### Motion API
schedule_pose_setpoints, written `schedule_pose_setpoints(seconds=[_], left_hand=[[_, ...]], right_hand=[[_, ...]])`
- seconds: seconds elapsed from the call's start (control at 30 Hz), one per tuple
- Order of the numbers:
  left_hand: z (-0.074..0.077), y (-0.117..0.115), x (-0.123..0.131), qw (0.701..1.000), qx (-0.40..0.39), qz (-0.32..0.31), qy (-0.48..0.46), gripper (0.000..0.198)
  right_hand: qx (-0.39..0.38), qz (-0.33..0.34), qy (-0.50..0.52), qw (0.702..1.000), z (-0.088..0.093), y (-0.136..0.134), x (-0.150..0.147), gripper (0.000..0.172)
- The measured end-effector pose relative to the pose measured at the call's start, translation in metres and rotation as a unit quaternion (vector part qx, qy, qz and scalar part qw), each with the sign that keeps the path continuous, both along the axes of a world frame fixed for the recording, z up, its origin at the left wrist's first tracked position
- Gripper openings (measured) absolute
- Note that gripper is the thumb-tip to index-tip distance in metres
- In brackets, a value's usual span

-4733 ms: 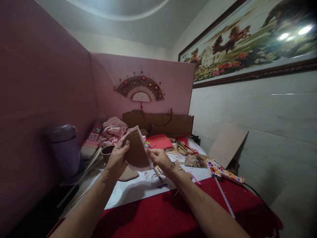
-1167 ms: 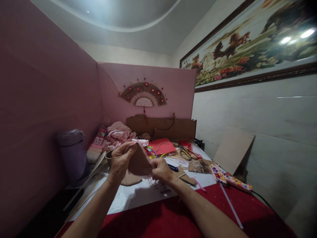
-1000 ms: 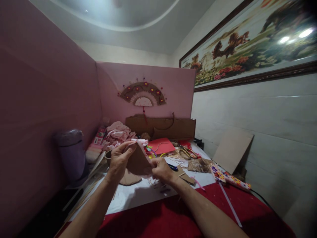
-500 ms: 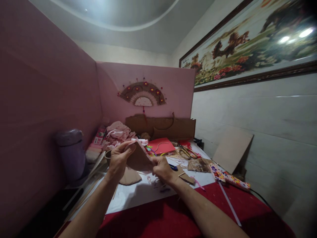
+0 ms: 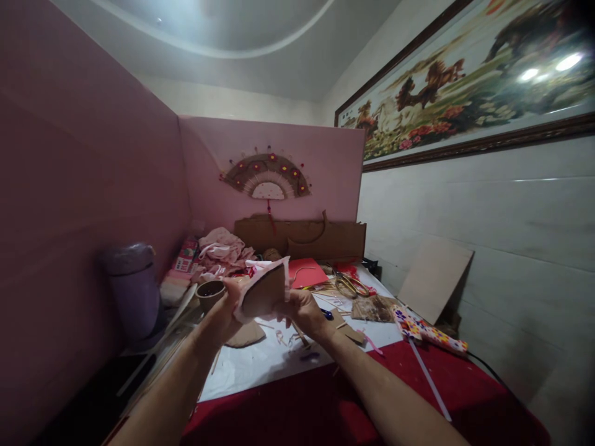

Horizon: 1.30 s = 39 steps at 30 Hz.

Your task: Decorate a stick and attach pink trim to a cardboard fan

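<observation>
A curved piece of cardboard with pale pink fabric or paper along its edges is held up between my two hands. My left hand grips its left side, the fingers partly hidden behind it. At the lower right corner, my right hand pinches the piece between thumb and fingers. Under them on the white table cover lies another rounded cardboard piece. A brown cup-like container stands just beyond my left wrist. To the right of my right hand are a blue pen-like object and a cardboard scrap.
Scissors, red paper and crumpled pink cloth lie farther back. A flower-patterned glue gun rests at right, its cord trailing off. A purple lidded bin stands left. A decorated cardboard fan hangs on the pink panel.
My hands have turned and tilted the cardboard piece, so its broad brown face and pink-edged border now show. My left hand has shifted slightly down, uncovering the brown container.
</observation>
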<state>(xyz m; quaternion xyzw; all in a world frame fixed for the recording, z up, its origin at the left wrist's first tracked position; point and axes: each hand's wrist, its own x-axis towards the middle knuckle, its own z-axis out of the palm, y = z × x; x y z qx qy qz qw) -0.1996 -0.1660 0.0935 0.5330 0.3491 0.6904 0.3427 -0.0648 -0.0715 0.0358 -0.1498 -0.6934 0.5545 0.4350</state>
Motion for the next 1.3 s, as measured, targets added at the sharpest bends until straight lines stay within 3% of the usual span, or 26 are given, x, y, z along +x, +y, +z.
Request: schedule_pose_setpoints(seconds=[0.1,0.17,0.27,0.4,0.67,1.0,1.3], left_hand=[[-0.004,0.000,0.001,0.994,-0.025,-0.097,0.052,0.070],[-0.005,0.002,0.001,0.987,-0.036,-0.126,0.091,0.054],[-0.006,0.006,0.004,0.988,-0.034,-0.101,0.114,0.030],[-0.008,0.010,0.010,0.995,-0.029,-0.049,0.085,0.019],[-0.020,0.024,-0.001,0.999,-0.011,0.030,0.013,0.017],[0.003,0.013,0.005,0.991,-0.023,0.053,-0.124,0.028],[-0.005,0.018,-0.002,0.991,-0.018,0.040,-0.127,0.026]], right_hand=[[-0.030,0.012,0.016,0.999,-0.002,0.002,-0.002,0.030],[-0.038,0.012,0.025,0.999,-0.004,0.003,-0.004,0.030],[-0.034,0.009,0.032,0.999,-0.007,0.004,-0.006,0.029],[-0.029,0.003,0.028,0.999,-0.007,0.004,-0.006,0.028],[-0.033,0.017,0.020,0.999,-0.001,0.003,-0.002,0.032],[-0.080,0.019,0.034,0.996,0.005,-0.001,0.002,0.032],[-0.066,-0.001,0.000,0.998,0.006,-0.001,0.004,0.038]])
